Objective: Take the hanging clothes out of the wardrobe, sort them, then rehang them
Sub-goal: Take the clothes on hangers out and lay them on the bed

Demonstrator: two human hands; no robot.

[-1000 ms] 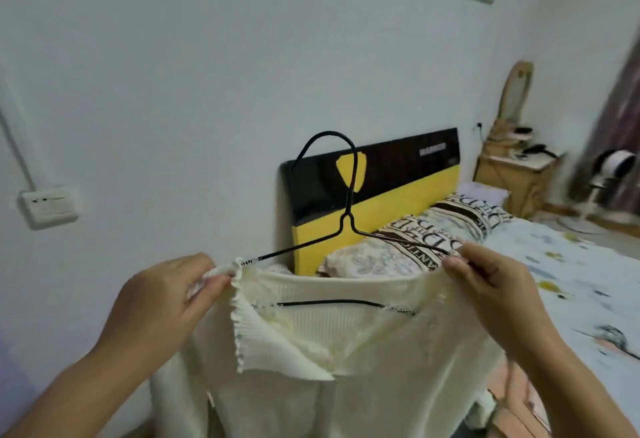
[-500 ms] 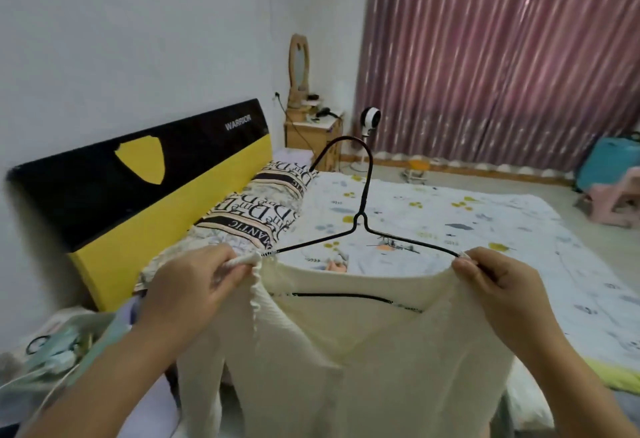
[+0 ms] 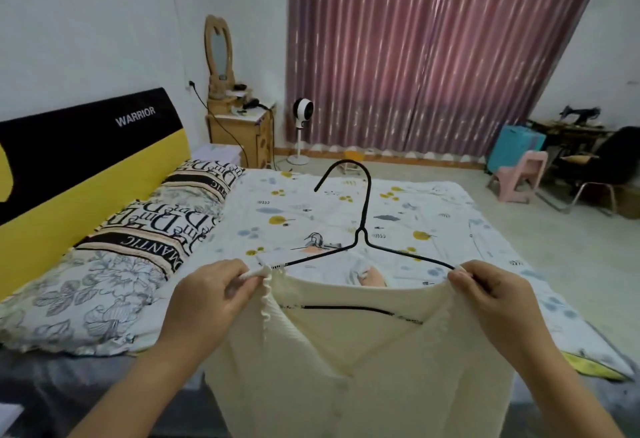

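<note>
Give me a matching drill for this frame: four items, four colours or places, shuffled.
Items:
1. wire hanger
2. knit top
3. stool
4. suitcase

Matches:
A. pink, on the floor to the right of the bed
B. black, its hook pointing up
C. turquoise, standing near the curtain
D. cream, pinched at both shoulders

Pairs: 1-B, 2-D, 3-A, 4-C

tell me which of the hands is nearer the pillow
Left. The left hand pinches the knit top at its shoulder, just right of the pillow in the picture. The right hand grips the opposite shoulder, across the hanger.
</note>
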